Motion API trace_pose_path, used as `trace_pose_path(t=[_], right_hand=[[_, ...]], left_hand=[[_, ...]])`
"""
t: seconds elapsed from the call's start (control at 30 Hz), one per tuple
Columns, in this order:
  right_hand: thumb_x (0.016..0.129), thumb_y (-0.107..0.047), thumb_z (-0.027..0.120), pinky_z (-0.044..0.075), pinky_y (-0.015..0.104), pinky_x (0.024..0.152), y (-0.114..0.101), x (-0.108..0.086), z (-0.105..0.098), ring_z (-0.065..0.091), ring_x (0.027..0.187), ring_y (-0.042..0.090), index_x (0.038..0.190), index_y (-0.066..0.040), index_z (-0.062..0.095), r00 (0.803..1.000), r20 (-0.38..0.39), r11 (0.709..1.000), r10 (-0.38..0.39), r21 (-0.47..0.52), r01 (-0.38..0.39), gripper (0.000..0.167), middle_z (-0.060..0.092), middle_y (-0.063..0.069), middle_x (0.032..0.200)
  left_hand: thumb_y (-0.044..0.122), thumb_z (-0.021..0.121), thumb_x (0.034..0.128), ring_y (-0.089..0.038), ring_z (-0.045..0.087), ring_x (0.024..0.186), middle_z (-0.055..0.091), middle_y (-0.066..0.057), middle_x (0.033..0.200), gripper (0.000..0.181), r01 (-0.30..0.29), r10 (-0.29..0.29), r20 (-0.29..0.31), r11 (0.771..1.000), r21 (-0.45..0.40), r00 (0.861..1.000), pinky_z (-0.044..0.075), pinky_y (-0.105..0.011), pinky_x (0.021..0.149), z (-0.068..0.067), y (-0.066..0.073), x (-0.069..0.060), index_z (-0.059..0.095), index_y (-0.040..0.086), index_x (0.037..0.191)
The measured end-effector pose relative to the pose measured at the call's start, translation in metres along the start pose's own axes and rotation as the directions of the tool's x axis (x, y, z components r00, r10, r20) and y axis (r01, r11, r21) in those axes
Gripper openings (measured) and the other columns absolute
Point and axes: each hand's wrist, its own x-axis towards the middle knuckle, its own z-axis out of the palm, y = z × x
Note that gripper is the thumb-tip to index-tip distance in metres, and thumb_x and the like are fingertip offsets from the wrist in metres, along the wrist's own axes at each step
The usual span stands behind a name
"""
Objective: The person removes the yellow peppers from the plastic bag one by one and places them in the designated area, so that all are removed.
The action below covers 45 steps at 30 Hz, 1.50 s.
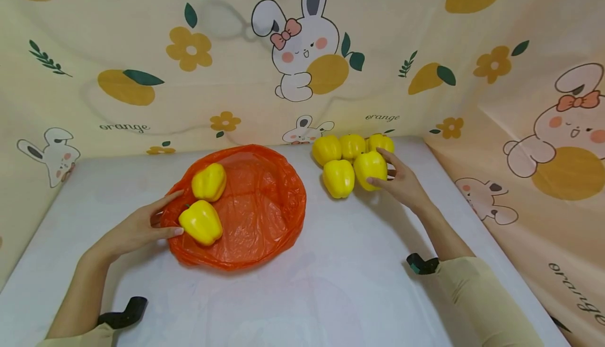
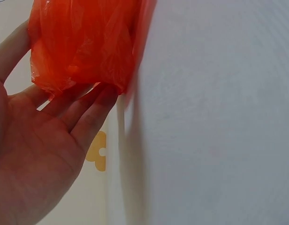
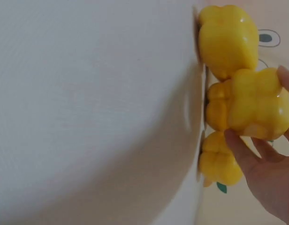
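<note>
A yellow bell pepper (image 1: pixel 371 170) is held by my right hand (image 1: pixel 402 181), thumb on its near side and fingers at its far side. In the right wrist view this bell pepper (image 3: pixel 258 104) is raised off the table, in front of others. My left hand (image 1: pixel 137 229) touches the left side of an open red plastic bag (image 1: pixel 255 221), with thumb and fingers spread. The left wrist view shows the fingers (image 2: pixel 90 117) fairly straight against the bag (image 2: pixel 83 42). Inside the bag's left part lie two yellow bell peppers, one farther (image 1: pixel 209 182) and one nearer (image 1: pixel 202 223).
More yellow bell peppers (image 1: pixel 327 150) stand grouped at the back right of the white table (image 1: pixel 302 305); one (image 1: pixel 338 179) sits just left of the held one. A printed cloth (image 1: pixel 189 100) rises behind the table and along its right side.
</note>
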Motion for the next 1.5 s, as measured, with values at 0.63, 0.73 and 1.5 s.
trace_pose_path(t=[0.63,0.73,1.5], right_hand=[[0.088,-0.042,0.075,0.042,0.057,0.105,0.017,0.006,0.014,0.045,0.128,0.047,0.159,-0.016,0.017,0.997,0.034,0.997,0.066,-0.038,-0.065,0.096,0.026,0.023,0.158],[0.088,-0.043,0.075,0.042,0.057,0.105,0.018,0.005,0.016,0.045,0.129,0.047,0.159,-0.017,0.016,0.997,0.037,0.997,0.074,-0.027,-0.073,0.096,0.024,0.023,0.158],[0.088,-0.037,0.076,0.032,0.057,0.113,0.016,0.001,0.009,0.033,0.141,0.046,0.159,-0.014,0.02,1.0,-0.002,0.999,-0.007,-0.047,0.007,0.094,0.027,0.018,0.16]], left_hand=[[0.045,0.072,0.088,-0.054,0.024,0.137,0.023,-0.033,0.155,0.095,-0.005,0.005,0.016,1.0,0.013,1.0,0.027,-0.075,0.103,-0.003,0.002,0.001,0.018,0.015,0.16],[0.046,0.072,0.0875,-0.054,0.024,0.137,0.023,-0.034,0.155,0.096,0.005,-0.005,0.017,1.0,0.015,1.0,0.027,-0.075,0.104,-0.002,0.003,0.001,0.018,0.015,0.16],[0.045,0.073,0.0872,-0.054,0.021,0.139,0.021,-0.033,0.156,0.096,0.005,-0.005,0.008,1.0,0.002,1.0,0.024,-0.075,0.105,-0.003,0.001,-0.002,0.018,0.014,0.16]])
